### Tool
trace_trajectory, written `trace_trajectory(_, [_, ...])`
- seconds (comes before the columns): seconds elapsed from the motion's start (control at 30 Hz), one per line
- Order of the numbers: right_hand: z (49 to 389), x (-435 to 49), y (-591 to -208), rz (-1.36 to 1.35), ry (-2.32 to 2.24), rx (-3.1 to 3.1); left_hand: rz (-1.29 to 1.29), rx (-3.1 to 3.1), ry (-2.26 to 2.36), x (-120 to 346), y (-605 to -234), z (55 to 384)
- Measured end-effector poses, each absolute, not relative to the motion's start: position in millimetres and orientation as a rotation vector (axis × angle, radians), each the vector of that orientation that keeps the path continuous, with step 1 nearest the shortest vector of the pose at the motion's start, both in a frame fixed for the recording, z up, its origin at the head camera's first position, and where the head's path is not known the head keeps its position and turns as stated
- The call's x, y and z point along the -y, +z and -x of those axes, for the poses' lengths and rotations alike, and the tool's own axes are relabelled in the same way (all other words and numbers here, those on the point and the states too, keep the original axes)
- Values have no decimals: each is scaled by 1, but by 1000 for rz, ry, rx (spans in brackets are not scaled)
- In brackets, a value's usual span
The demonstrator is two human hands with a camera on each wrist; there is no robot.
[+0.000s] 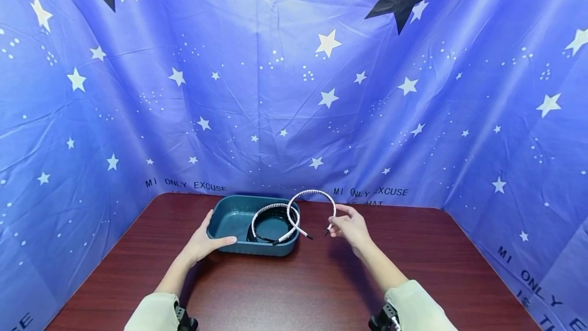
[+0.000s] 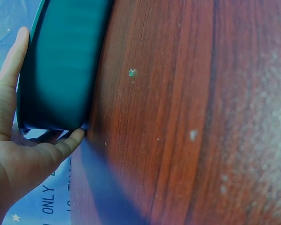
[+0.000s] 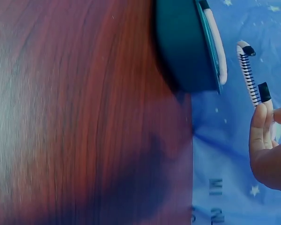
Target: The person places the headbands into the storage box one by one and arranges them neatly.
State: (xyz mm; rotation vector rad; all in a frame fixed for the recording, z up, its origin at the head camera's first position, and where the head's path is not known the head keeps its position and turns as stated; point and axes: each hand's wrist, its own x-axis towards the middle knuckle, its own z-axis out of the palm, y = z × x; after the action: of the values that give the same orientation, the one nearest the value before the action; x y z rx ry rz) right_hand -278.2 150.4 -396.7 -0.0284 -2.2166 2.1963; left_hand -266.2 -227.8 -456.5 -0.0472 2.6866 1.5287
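Note:
A dark teal plastic tub stands towards the back of the table. My left hand grips its left end, thumb along the front rim and fingers round the outer side. In my right hand, thumb and fingers pinch a white toothed headband near one black-tipped end. The headband is raised, its other end over the tub's right rim; the right wrist view shows its dark comb teeth. Inside the tub's right half lie another white headband and black headbands, overlapped so that their number is unclear.
The tub rests on a reddish-brown wood-grain table. A blue cloth printed with stars and lettering hangs behind the table and along both sides. Black wrist devices are strapped at the light sleeves.

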Motion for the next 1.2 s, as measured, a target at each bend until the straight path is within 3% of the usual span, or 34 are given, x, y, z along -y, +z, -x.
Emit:
trace_trajectory(0.67, [267,-60,-405,-21,2279,2135,46,-2686,1545,228,-458,267])
trace_trajectory(1.2, [269,-40,-416,114,2288,2126,28,-2696,1537,227,-457,266])
